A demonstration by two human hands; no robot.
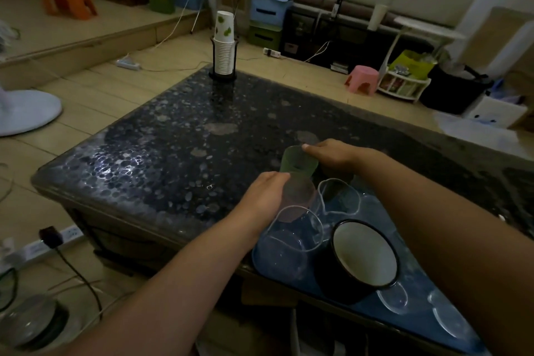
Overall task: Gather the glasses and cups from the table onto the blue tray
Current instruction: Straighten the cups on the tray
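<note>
Black enamel mug point(358, 261) sits on the blue tray point(416, 315); left hand point(264, 196) grips a clear glass point(297, 196), right hand point(332, 153) a frosted green cup point(297, 162).

Your table point(179, 136) has a glossy, glass-smooth top over a dark pebble pattern, catching pale glare near its left corner. The blue tray point(404, 309) looks like smooth, shiny plastic. On it you have clear glasses point(291, 228) — thin-walled and transparent — and a black mug point(361, 266) with a matt white inside and a dark glossy rim, enamel by the look of it. The green cup point(297, 160) under your right hand is frosted, translucent plastic. At the far corner, the stack of paper cups point(224, 46) sits white and matt in a black holder.
</note>
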